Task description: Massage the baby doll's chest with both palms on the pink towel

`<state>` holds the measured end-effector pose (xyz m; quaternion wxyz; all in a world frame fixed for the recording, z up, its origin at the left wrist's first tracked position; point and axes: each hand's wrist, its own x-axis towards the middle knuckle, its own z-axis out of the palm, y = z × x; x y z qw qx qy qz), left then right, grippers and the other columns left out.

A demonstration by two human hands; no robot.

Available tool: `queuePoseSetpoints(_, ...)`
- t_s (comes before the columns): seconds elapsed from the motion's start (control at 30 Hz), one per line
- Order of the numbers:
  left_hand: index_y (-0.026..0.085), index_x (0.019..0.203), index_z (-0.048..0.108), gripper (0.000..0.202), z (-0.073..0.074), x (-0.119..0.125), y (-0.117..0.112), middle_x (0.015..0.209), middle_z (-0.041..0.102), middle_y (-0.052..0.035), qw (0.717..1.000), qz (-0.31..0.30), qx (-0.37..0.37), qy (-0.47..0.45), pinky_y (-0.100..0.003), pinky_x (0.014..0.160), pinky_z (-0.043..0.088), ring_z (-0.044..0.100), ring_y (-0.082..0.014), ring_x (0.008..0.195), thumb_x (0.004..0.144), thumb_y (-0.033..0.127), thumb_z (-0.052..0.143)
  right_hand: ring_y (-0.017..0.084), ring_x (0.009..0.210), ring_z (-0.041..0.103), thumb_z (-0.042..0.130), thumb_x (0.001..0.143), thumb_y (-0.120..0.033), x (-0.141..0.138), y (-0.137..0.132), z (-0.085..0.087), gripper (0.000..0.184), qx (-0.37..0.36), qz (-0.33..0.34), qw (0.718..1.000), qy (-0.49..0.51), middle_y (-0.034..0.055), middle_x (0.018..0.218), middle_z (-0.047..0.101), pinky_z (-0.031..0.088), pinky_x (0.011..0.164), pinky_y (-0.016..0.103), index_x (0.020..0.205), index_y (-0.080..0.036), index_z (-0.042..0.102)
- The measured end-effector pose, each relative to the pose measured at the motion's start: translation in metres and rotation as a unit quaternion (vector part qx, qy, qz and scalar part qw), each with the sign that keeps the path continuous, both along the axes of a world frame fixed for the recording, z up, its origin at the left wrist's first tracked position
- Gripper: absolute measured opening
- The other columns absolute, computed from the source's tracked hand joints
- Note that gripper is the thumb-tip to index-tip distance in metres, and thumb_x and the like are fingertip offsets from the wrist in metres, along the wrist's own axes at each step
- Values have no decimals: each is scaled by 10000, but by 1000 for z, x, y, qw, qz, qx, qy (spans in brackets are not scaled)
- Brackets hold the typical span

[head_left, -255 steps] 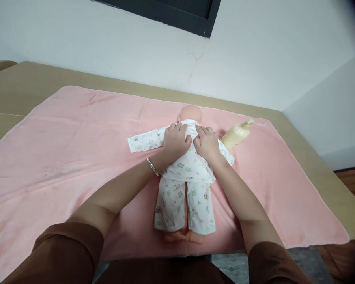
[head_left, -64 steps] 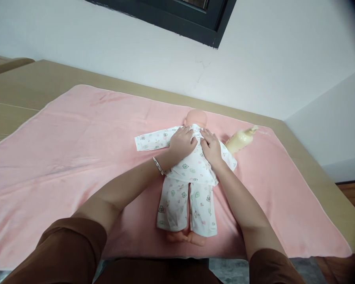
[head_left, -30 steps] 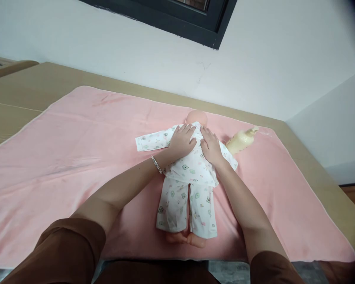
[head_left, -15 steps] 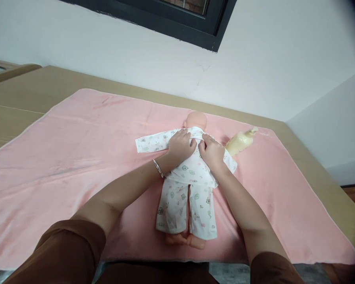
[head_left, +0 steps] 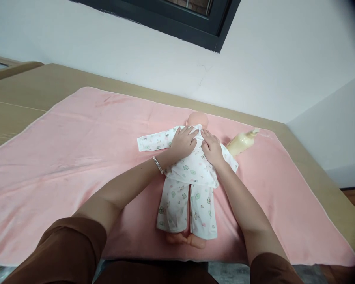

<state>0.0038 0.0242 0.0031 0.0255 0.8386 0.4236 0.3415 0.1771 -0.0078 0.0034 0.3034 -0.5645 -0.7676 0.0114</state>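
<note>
A baby doll (head_left: 197, 117) lies on a pink blanket (head_left: 77, 138), its bare head away from me and its bare feet (head_left: 185, 240) towards me. It wears a white printed top (head_left: 192, 167) and matching trousers (head_left: 185, 205). My left hand (head_left: 183, 141) rests flat on the doll's upper body, fingers spread, with a silver bangle (head_left: 157, 165) on its wrist. My right hand (head_left: 212, 146) lies flat beside it on the top, fingers stretched towards the collar. One empty sleeve (head_left: 154, 142) lies out to the left.
A cream-coloured bottle (head_left: 241, 142) lies on the blanket just right of the doll. The blanket covers a light wooden table (head_left: 23, 85) set against a white wall. A dark window frame (head_left: 180, 19) is above. Wooden floor shows at the far right.
Both hands stay on the doll's top, shifting slightly up and down over the upper body near the collar. The view drifts a little. The doll and bottle stay put.
</note>
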Motion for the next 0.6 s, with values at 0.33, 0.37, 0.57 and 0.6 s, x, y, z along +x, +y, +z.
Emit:
queuePoseSetpoints(0.33,197,1086,702,300,-10,4,-8,1226,692,-109,993,61,47,-85,-488,1083,456,595,-282,1233,879,209,484,238,1274,592,419,920,-244,-13,-15,2,413,64,-83,993,56,32,1283,688,422,1135,475,1225,-260,697)
queuePoseSetpoints(0.37,192,1121,690,317,-10,4,-7,1249,682,-113,994,60,40,-82,-488,1088,449,586,-285,1243,879,213,486,235,1291,577,413,923,-241,-12,-14,3,425,56,-77,994,52,27,1309,673,413,1142,482,1254,-265,679)
queuePoseSetpoints(0.57,162,1339,568,468,-3,3,-2,1412,573,-140,999,34,-5,-32,-511,1149,336,480,-309,1346,885,220,471,268,1458,371,375,913,-202,-1,0,1,564,-16,-21,1000,9,50,1537,454,292,1187,585,1469,-219,470)
queuePoseSetpoints(0.6,171,1346,565,470,-2,3,-2,1416,570,-135,999,30,-9,-26,-514,1150,327,476,-307,1347,889,220,465,271,1467,354,374,910,-198,0,2,0,575,-22,-20,1000,6,50,1549,436,287,1186,591,1479,-220,455)
